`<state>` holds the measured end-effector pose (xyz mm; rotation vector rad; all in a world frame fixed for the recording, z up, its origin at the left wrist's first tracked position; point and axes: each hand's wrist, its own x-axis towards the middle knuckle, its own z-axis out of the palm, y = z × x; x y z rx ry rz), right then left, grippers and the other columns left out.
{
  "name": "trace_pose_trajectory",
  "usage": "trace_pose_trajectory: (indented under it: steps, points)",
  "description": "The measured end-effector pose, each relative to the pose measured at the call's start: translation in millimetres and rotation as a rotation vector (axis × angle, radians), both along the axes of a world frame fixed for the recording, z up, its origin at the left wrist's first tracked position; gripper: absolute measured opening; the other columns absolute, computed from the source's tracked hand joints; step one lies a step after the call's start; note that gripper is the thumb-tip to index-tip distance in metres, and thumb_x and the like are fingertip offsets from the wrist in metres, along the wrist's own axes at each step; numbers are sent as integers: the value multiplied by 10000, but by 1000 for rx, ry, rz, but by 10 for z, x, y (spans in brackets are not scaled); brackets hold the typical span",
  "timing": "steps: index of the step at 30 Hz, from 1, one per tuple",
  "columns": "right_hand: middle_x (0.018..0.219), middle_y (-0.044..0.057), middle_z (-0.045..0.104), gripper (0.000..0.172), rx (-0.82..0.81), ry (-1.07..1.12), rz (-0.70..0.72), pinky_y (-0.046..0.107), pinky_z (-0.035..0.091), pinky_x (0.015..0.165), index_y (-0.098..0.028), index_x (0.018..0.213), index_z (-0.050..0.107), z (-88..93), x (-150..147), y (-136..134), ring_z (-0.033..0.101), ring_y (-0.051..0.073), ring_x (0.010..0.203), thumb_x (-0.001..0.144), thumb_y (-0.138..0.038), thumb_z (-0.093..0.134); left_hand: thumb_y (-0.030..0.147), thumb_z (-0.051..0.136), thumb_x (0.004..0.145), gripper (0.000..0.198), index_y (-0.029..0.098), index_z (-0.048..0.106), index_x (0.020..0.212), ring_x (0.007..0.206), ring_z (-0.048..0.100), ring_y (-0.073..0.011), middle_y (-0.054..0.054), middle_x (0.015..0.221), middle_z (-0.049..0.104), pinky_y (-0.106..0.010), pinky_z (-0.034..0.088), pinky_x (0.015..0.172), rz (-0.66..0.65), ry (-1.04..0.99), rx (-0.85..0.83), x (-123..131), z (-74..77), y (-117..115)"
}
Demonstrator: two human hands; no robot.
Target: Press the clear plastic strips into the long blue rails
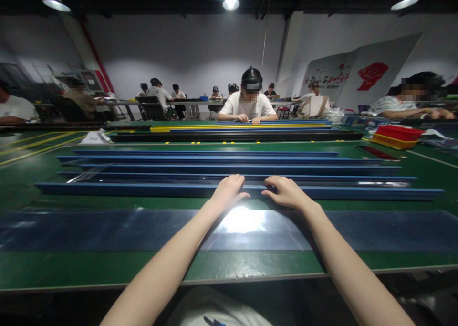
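Note:
A long blue U-shaped channel strip [125, 191] lies across the green table in front of me. My left hand [228, 192] reaches over its middle, fingers on the far side and thumb on the near side. Just to the right, my right hand [288, 193] curls round the same strip, its thumb and fingertips toward the left hand. Between me and that strip, a long clear plastic sheet [107, 228] lies flat under my forearms and reflects the lamp. Behind the hands, several similar blue strips [229, 169] run side by side.
Farther back lie black strips [232, 136] and a yellow strip [200, 128], where a person [250, 101] works. A red bin [400, 133] stands at the right near a dark flat phone-like object [377, 152]. The table edge [265, 279] is close to me.

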<state>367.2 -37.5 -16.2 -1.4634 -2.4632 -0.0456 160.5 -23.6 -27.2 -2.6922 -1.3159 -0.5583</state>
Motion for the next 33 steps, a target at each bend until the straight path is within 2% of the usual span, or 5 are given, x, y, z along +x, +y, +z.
trace_pose_trajectory:
  steps: [8, 23, 33]
  points:
    - [882, 46, 644, 164, -16, 56, 28, 236, 365, 664, -203, 834, 594, -23, -2, 12, 565, 176, 793, 777, -309, 483, 389, 648, 705, 276, 171, 487, 757, 772, 537, -180, -34, 799, 570, -272, 407, 656, 18, -57, -46, 10, 20, 0]
    - [778, 43, 625, 165, 7, 59, 38, 233, 341, 615, -191, 740, 560, -39, 17, 46, 545, 169, 720, 777, -329, 477, 408, 680, 664, 308, 166, 501, 731, 744, 544, -177, -26, 765, 567, -263, 409, 644, 7, -83, -48, 16, -2, 40]
    - [774, 42, 627, 152, 18, 47, 19, 230, 323, 599, -188, 746, 554, -52, 12, 43, 545, 167, 709, 771, -324, 492, 429, 662, 680, 308, 171, 504, 737, 751, 543, -178, -25, 777, 567, -259, 410, 651, 8, -47, -44, 12, 1, 42]
